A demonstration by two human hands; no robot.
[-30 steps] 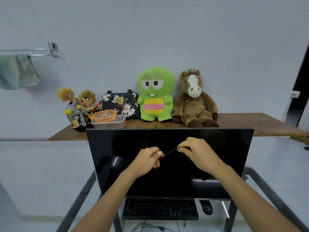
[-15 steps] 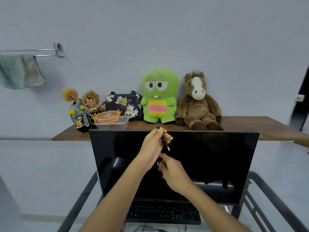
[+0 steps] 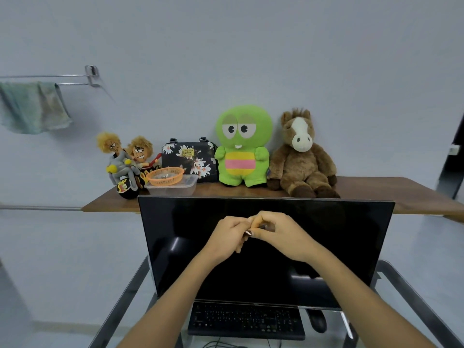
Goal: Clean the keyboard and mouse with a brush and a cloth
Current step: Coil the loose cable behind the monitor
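My left hand (image 3: 226, 237) and my right hand (image 3: 281, 234) meet in front of the dark monitor (image 3: 180, 247), raised well above the desk. Both pinch a thin dark brush (image 3: 249, 232); only a short piece with a silver tip shows between the fingers, the rest is hidden. Far below the hands, the black keyboard (image 3: 246, 322) lies under the monitor's lower edge. The black mouse (image 3: 316, 320) sits just right of the keyboard, partly hidden by the screen. A greenish cloth (image 3: 32, 106) hangs on a wall rail at the far left.
Behind the monitor a wooden shelf (image 3: 401, 194) carries a brown horse plush (image 3: 301, 156), a green plush (image 3: 242, 146), a floral bag (image 3: 188, 156), two dolls (image 3: 125, 162) and an orange basket (image 3: 165, 175) on a clear tub. Metal frame bars (image 3: 411, 292) flank the desk.
The hands were apart with the brush stretched between them, then the left hand held it upright higher up. Now both hands have closed together around it at mid-screen.
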